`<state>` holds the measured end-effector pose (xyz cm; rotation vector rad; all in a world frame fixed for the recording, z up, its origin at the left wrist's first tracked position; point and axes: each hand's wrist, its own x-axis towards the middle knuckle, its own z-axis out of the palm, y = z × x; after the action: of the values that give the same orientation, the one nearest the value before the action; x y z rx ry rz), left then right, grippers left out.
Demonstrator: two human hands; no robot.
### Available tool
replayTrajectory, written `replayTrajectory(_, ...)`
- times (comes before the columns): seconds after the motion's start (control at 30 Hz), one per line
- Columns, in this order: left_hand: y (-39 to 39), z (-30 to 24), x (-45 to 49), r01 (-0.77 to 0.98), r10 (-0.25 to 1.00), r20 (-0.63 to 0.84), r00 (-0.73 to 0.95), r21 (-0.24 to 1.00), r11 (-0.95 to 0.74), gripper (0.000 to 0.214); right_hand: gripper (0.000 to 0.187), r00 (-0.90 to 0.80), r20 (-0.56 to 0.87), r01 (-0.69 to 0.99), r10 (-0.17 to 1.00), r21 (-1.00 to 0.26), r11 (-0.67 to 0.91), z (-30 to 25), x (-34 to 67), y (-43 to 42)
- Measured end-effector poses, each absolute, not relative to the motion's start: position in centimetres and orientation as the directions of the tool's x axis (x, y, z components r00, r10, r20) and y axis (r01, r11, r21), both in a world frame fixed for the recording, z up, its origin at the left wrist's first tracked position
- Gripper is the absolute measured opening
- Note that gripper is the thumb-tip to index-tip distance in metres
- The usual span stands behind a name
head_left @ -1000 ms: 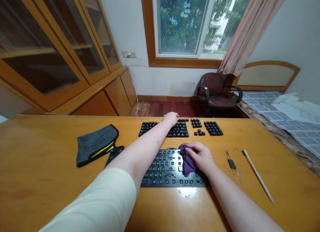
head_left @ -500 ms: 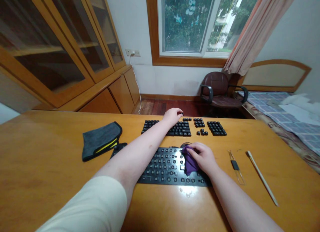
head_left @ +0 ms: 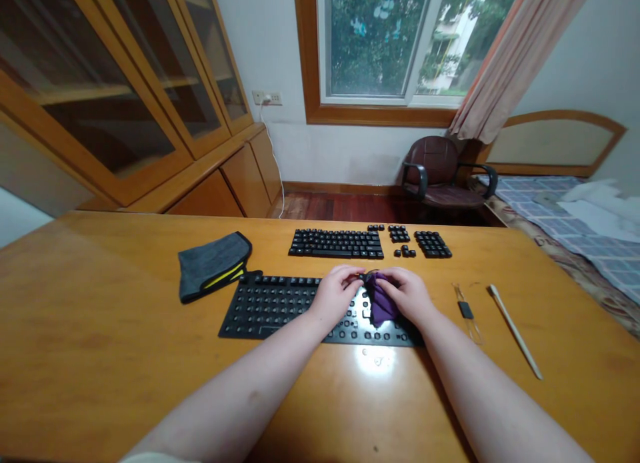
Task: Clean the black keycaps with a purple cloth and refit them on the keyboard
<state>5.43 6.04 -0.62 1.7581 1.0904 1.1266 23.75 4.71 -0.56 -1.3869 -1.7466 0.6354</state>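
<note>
Two hands sat over keyboard (head_left: 270,306), desk (head_left: 125,343) 6 o'clock | right hand (head_left: 409,296) grip bunched purple cloth (head_left: 381,306) on its 3 o'clock half | left hand (head_left: 334,295) grip narrow, contents unclear | judged: wipe lightly, steady keyboard

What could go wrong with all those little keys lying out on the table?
1. The loose keycaps sit in rows near the far edge of the table. An arm reaching over could sweep some off.
2. The purple cloth in the right hand might snag on the bare stems of the keyboard base.
3. The thin stick lies beside the right forearm, so a nudge could roll it away.
</note>
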Motion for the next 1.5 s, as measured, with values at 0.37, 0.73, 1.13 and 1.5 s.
replayTrajectory(0.37,5.4,-0.6,5.6,0.123,0.924,0.295,0.245,0.935,-0.332,0.022,0.014,0.078,0.131,0.199,0.988,-0.973,0.113,-1.5,22.3,4.1)
replayTrajectory(0.73,5.2,-0.4,5.5,0.151,0.907,0.385,0.172,0.899,-0.411,0.006,0.013,0.000,0.264,0.307,0.964,-0.918,0.252,-0.8,22.5,3.8)
replayTrajectory(1.13,5.0,-0.2,5.6,0.185,0.927,0.331,0.177,0.914,-0.362,0.009,0.022,-0.104,0.278,0.289,0.955,-0.910,0.296,-1.0,22.7,3.8)
replayTrajectory(1.5,4.9,-0.5,5.8,0.143,0.944,0.288,0.163,0.940,-0.311,0.003,0.010,-0.055,0.327,0.282,0.943,-0.901,0.329,-1.5,22.8,3.8)
